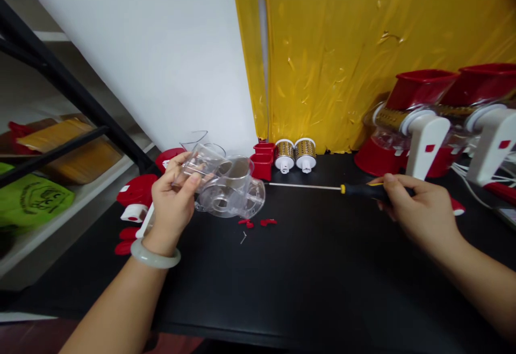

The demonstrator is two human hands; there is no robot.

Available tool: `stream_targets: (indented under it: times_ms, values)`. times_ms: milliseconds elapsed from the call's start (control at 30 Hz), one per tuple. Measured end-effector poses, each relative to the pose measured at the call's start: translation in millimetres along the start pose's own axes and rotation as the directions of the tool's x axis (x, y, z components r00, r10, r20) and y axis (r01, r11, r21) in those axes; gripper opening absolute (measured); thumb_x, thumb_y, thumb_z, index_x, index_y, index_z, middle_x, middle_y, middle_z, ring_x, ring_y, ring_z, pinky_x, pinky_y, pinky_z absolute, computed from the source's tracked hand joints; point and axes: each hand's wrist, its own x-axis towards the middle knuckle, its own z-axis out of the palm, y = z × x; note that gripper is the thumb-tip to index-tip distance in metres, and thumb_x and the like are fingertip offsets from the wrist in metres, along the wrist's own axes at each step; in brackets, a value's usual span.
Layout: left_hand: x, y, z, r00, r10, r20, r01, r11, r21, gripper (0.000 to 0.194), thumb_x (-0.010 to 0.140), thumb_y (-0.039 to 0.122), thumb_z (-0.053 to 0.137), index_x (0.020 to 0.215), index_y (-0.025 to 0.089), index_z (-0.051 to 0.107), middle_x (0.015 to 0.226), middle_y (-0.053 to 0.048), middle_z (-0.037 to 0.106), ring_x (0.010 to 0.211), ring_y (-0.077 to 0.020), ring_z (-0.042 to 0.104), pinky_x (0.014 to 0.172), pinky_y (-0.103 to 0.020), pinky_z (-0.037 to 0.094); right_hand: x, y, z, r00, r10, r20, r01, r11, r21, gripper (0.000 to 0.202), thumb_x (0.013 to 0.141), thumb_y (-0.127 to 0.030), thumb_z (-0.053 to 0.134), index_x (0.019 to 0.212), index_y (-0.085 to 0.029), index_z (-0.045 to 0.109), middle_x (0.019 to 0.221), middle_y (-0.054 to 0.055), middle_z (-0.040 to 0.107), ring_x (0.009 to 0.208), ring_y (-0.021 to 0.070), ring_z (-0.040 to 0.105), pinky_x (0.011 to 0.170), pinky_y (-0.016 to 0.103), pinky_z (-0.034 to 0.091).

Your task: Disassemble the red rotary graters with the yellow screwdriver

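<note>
My left hand (175, 192), with a pale bangle at the wrist, grips a clear plastic housing (231, 187) that is tilted above the black table. My right hand (415, 206) is closed round the black and yellow handle of a screwdriver (314, 186). The long shaft points left, and its tip appears near the right side of the housing; whether they touch I cannot tell. Small red parts (268, 222) and a thin metal piece (243, 237) lie on the table just below the housing.
Red containers (263, 165) and two grater drums (284, 155) stand at the back of the black table (290, 289). Assembled red and white graters (425, 128) are at the right. Red and white parts (137, 190) lie at the left, beside a shelf rack (76, 98).
</note>
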Motion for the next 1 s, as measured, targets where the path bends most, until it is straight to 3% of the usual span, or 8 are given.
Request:
stream_targets:
  times_ms: [133,267,367,600,833,1000]
  values:
    - [4,-4,0.4,0.979,-0.156,-0.131,0.144,0.985,-0.096,0.029,0.075,0.042,0.083,0.091,0.02,0.074,0.111,-0.004,0.073,0.086,-0.0146,0.069,0.083,-0.033,0.062,7,9,2,0.986,0.155,-0.062,-0.126,0.936,0.327,0.024,0.078,-0.041,0.07,0.076,-0.017,0.074,0.058,0.001,0.063,0.046,0.0112,0.052,0.039,0.019,0.039]
    - [0,-5,6.0,0.955,-0.263,-0.136,0.235,0.952,-0.194,0.029,0.078,0.045,0.081,0.087,0.02,0.07,0.093,-0.001,0.074,0.079,-0.0145,0.07,0.082,-0.032,0.061,4,2,6,0.959,0.275,-0.066,-0.206,0.841,0.5,0.018,0.064,-0.034,0.076,0.068,-0.017,0.073,0.063,0.002,0.066,0.05,0.011,0.056,0.041,0.017,0.044]
    - [-4,-5,10.3,0.944,-0.31,-0.116,0.281,0.935,-0.215,0.029,0.081,0.046,0.078,0.086,0.019,0.068,0.082,0.0,0.071,0.075,-0.0146,0.07,0.08,-0.032,0.06,0,-3,7,0.96,0.274,-0.058,-0.213,0.849,0.483,0.02,0.061,-0.035,0.076,0.067,-0.016,0.073,0.057,0.002,0.064,0.046,0.0101,0.053,0.037,0.016,0.041]
    - [-9,-6,13.8,0.933,-0.347,-0.093,0.315,0.915,-0.252,0.028,0.087,0.049,0.072,0.09,0.021,0.068,0.089,0.0,0.071,0.083,-0.0143,0.071,0.084,-0.032,0.058,-2,-8,8,0.947,0.313,-0.07,-0.244,0.847,0.472,0.026,0.054,-0.04,0.078,0.063,-0.016,0.07,0.057,0.003,0.063,0.046,0.0107,0.053,0.038,0.017,0.042]
    - [-13,-7,17.5,0.917,-0.396,-0.046,0.369,0.887,-0.276,0.029,0.087,0.05,0.07,0.093,0.022,0.068,0.088,-0.001,0.072,0.085,-0.0162,0.072,0.082,-0.034,0.059,-5,-3,6,0.967,0.252,-0.03,-0.222,0.898,0.38,0.033,0.066,-0.05,0.076,0.068,-0.017,0.071,0.055,0.004,0.06,0.046,0.0123,0.051,0.033,0.019,0.034]
    - [-18,-8,19.1,0.913,-0.405,-0.051,0.373,0.879,-0.298,0.028,0.088,0.05,0.069,0.095,0.022,0.069,0.092,-0.003,0.074,0.089,-0.0177,0.072,0.082,-0.035,0.059,-13,4,5,0.984,0.153,-0.088,-0.112,0.927,0.358,0.039,0.071,-0.058,0.076,0.074,-0.019,0.074,0.063,0.006,0.065,0.05,0.0144,0.055,0.036,0.021,0.041]
